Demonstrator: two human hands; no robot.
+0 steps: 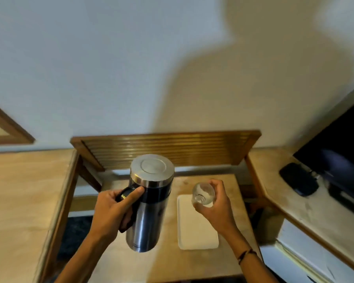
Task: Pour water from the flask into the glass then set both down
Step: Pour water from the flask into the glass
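The left hand (110, 209) is closed around the dark handle (125, 194) of the flask (149, 203), thumb laid across the top of the handle and fingers wrapped under it. The flask is a tall steel cylinder with a dark band below its lid (152, 167). It is held clear of the table (166, 260), roughly upright, with the lid end leaning slightly away from the person. The lid is on.

The right hand (217, 203) grips the glass (203, 194) from its right side, thumb and fingers curled around the wall. The glass is clear and short, tipped so that its mouth faces up and toward the camera. It is held above the far end of the white tray (194, 227); contact with the tray cannot be determined. Whether the glass contains water cannot be determined.

Flask and glass are apart, flask to the left, glass to the right, with open table between them.

The white tray lies flat on the small wooden table. A slatted wooden panel (166, 147) stands behind the table against the wall. A dark band (246, 254) circles the right wrist. On the counter at the right sit a dark screen (339, 152) and a small black object (298, 178).
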